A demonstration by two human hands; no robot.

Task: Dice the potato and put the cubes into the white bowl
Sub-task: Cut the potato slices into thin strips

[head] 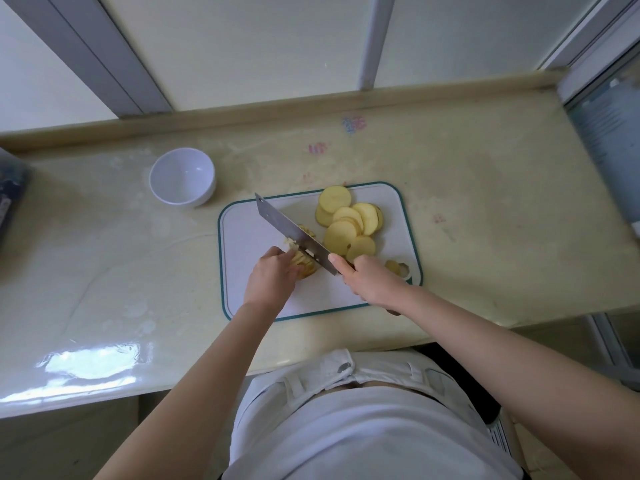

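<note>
On the white cutting board (249,233) with a teal rim lies a small stack of potato slices (306,263), held down by the curled fingers of my left hand (272,280). My right hand (369,280) grips the handle of a cleaver (291,230), whose blade rests across that stack. Some cut strips (306,232) show beyond the blade. Several round potato slices (348,225) are spread over the board's far right part, and a small end piece (398,268) lies by my right wrist. The white bowl (182,177), with nothing in it, stands on the counter left of the board.
The cream counter (485,209) ends at a raised back ledge below window frames. A dark object (10,192) sits at the far left edge and a bluish container (613,140) at the far right. Faint coloured marks (353,124) dot the counter behind the board.
</note>
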